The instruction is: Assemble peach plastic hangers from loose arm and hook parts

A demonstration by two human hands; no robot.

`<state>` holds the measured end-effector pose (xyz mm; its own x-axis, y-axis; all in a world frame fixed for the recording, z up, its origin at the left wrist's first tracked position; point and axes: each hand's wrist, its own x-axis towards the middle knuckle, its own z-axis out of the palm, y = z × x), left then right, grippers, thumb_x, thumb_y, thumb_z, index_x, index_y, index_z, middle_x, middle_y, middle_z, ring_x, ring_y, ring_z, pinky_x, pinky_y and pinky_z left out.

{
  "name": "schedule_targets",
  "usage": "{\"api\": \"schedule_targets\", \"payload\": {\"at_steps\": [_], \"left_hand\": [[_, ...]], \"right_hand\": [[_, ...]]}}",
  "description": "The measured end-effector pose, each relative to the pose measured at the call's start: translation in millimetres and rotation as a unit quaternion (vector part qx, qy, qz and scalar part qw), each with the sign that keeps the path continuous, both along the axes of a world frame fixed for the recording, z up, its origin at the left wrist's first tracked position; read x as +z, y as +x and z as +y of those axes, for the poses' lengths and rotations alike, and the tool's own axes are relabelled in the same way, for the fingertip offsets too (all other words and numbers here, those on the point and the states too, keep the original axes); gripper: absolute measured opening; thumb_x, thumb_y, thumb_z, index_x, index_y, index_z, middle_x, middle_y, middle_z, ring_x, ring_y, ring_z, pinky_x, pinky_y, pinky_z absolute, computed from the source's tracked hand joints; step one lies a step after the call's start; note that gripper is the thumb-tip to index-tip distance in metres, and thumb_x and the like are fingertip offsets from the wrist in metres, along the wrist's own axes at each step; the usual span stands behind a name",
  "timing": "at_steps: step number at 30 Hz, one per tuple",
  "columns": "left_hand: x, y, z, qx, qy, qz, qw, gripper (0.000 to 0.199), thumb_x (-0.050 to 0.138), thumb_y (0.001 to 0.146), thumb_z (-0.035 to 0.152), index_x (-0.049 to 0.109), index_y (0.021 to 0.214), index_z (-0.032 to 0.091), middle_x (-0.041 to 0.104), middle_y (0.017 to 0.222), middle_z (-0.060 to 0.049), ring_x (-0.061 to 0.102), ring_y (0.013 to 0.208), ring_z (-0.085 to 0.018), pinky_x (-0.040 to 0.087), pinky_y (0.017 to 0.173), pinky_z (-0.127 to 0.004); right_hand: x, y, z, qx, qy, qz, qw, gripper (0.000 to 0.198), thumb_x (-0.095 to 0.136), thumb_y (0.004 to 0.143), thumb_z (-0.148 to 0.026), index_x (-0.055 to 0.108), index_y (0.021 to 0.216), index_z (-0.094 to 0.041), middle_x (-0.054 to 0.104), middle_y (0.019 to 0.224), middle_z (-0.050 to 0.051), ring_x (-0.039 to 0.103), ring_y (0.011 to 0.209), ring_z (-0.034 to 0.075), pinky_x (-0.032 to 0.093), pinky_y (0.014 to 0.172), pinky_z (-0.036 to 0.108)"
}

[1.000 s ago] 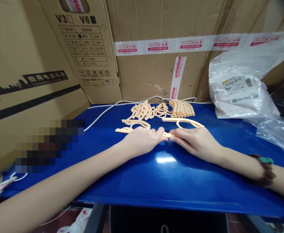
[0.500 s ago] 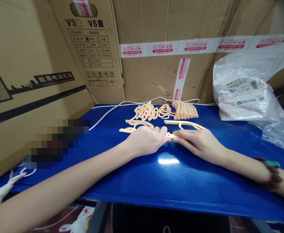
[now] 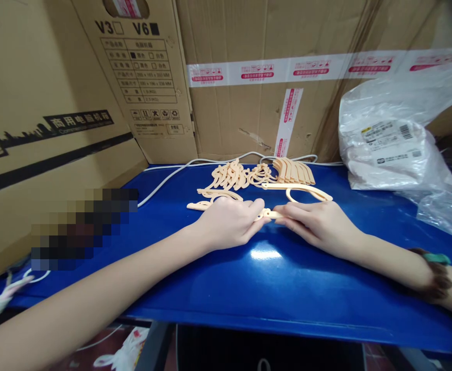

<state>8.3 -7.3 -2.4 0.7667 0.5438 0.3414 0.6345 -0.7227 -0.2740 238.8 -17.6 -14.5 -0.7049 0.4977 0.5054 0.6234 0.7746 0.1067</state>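
Observation:
My left hand (image 3: 231, 221) and my right hand (image 3: 316, 226) come close together above the blue table (image 3: 218, 288), fingers pinched. Between their fingertips is a small cream plastic joint (image 3: 266, 213) with holes, apparently part of a folding clothes hanger; both hands grip it, and most of it is hidden by the fingers. Behind my right hand is a long cream hanger arm (image 3: 299, 187) with a curved loop under it; whether it joins the held part cannot be seen. Beyond my left hand, thin cream arms (image 3: 220, 193) stick out, partly covered.
At the back lie a heap of curved cream pieces (image 3: 229, 175), a pile of hook-like pieces (image 3: 260, 174) and a neat row of arms (image 3: 293, 171). A white cable (image 3: 164, 183) runs behind them. Cardboard boxes (image 3: 233, 118) wall the back and left; a plastic bag (image 3: 388, 149) stands right.
The long arm behind my right hand has shifted slightly away from me and shows more. The joint between my fingertips is a little more exposed. The view has moved slightly.

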Motion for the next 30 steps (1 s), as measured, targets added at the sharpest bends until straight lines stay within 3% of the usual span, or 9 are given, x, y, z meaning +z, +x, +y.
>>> {"api": "schedule_targets", "payload": {"at_steps": [7, 14, 19, 23, 30], "left_hand": [[-1.5, 0.9, 0.8, -0.015, 0.04, 0.025, 0.999, 0.04, 0.023, 0.102, 0.035, 0.055, 0.086, 0.016, 0.062, 0.064, -0.004, 0.061, 0.052, -0.019, 0.015, 0.041, -0.027], [-2.5, 0.8, 3.0, -0.058, 0.143, 0.002, 0.988, 0.03, 0.035, 0.096, 0.027, 0.053, 0.075, 0.017, 0.058, 0.057, -0.003, 0.057, 0.048, -0.017, 0.017, 0.043, -0.028], [-2.1, 0.5, 3.5, -0.061, 0.134, -0.012, 0.989, 0.033, 0.037, 0.097, 0.035, 0.053, 0.074, 0.017, 0.059, 0.058, -0.001, 0.058, 0.049, -0.015, 0.017, 0.043, -0.027], [-2.1, -1.5, 3.6, -0.102, 0.125, -0.025, 0.987, 0.037, 0.035, 0.099, 0.037, 0.052, 0.073, 0.018, 0.059, 0.058, 0.0, 0.058, 0.049, -0.015, 0.021, 0.043, -0.027], [4.2, -2.9, -0.1, -0.136, 0.029, -0.019, 0.99, 0.035, 0.034, 0.1, 0.035, 0.051, 0.075, 0.017, 0.061, 0.061, 0.002, 0.059, 0.05, -0.012, 0.025, 0.044, -0.025]], "right_hand": [[-0.9, 1.3, 1.2, -0.001, 0.013, -0.003, 1.0, 0.028, 0.041, 0.101, -0.03, 0.065, 0.107, -0.017, 0.075, 0.09, 0.004, 0.07, 0.07, 0.015, 0.044, 0.055, 0.024], [-1.6, 1.1, 2.7, -0.002, -0.063, 0.015, 0.998, 0.029, 0.04, 0.101, -0.033, 0.064, 0.109, -0.019, 0.075, 0.092, 0.003, 0.07, 0.077, 0.014, 0.046, 0.062, 0.024], [-1.4, 1.0, 2.9, 0.001, -0.094, 0.016, 0.995, 0.029, 0.039, 0.101, -0.033, 0.063, 0.107, -0.018, 0.073, 0.089, 0.002, 0.068, 0.073, 0.014, 0.044, 0.061, 0.024], [-1.1, 1.7, 2.9, 0.025, -0.129, 0.005, 0.991, 0.03, 0.038, 0.101, -0.034, 0.063, 0.105, -0.018, 0.071, 0.089, 0.003, 0.067, 0.073, 0.013, 0.043, 0.061, 0.024], [0.2, 1.6, 4.1, 0.073, -0.156, 0.001, 0.985, 0.03, 0.04, 0.101, -0.036, 0.064, 0.098, -0.017, 0.068, 0.081, 0.002, 0.062, 0.069, 0.012, 0.042, 0.065, 0.024]]}}
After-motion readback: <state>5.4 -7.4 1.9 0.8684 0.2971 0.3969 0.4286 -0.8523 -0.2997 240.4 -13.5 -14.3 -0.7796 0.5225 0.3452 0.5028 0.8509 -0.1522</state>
